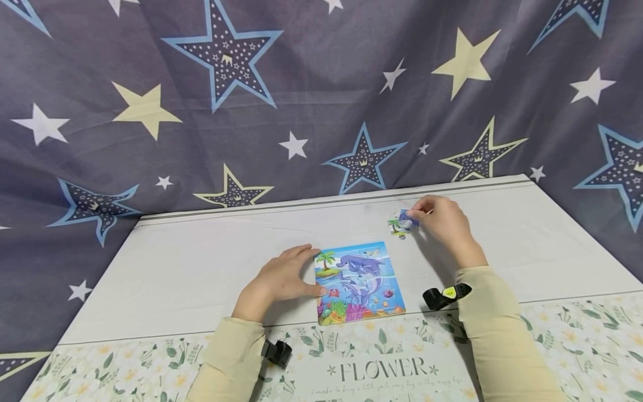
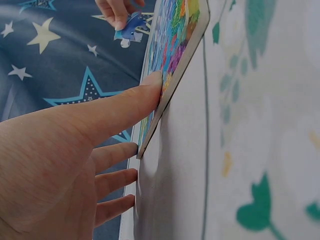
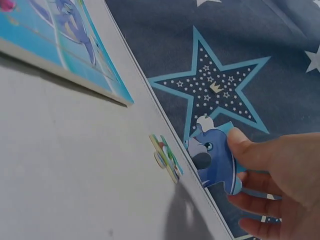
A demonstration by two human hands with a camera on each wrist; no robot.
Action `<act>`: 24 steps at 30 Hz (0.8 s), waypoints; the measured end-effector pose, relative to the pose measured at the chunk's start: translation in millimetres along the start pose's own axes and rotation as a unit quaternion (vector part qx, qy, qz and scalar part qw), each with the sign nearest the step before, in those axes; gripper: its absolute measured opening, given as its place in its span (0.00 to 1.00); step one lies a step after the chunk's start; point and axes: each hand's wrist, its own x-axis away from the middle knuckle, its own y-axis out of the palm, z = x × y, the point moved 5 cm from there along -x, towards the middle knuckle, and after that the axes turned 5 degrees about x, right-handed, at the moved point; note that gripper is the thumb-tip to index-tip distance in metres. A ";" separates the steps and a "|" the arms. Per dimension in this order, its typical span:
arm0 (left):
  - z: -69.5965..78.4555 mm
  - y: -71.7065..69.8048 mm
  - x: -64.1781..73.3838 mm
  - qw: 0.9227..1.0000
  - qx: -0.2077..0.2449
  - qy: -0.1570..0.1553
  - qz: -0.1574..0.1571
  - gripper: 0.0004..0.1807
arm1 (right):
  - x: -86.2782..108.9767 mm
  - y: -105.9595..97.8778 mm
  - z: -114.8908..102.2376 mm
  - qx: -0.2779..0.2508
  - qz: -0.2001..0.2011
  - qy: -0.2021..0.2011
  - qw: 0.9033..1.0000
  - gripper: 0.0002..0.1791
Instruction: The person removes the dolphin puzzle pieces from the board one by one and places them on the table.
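A square dolphin picture puzzle board (image 1: 359,282) lies in the middle of the white table strip. My left hand (image 1: 281,281) rests at its left side, thumb tip on the picture's edge and the other fingers stretched toward the far left corner. In the left wrist view, the thumb (image 2: 125,105) presses against the board's edge. Beyond the board's far right corner, my right hand (image 1: 446,226) pinches a blue puzzle piece (image 3: 216,155) showing a dolphin's head. It is lifted above the table. Below it lies another puzzle piece (image 1: 400,225) with a palm tree.
A dark curtain (image 1: 301,100) printed with stars hangs behind the table (image 1: 201,268). The near part is covered with a floral cloth (image 1: 382,363) lettered FLOWER. Black straps (image 1: 442,297) sit on both wrists over beige sleeves.
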 end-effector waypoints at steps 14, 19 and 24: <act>-0.6 1.9 0.9 1.000 0.002 -0.001 -0.001 0.50 | 1.9 -8.7 14.0 0.003 0.060 0.012 0.998 0.12; 0.2 1.7 0.9 1.000 0.002 -0.001 -0.004 0.50 | 2.1 -10.1 15.9 0.013 0.048 0.023 0.999 0.09; 1.4 -0.1 1.0 1.000 0.003 -0.001 -0.004 0.50 | 1.0 -10.7 18.4 0.012 0.042 0.032 0.999 0.08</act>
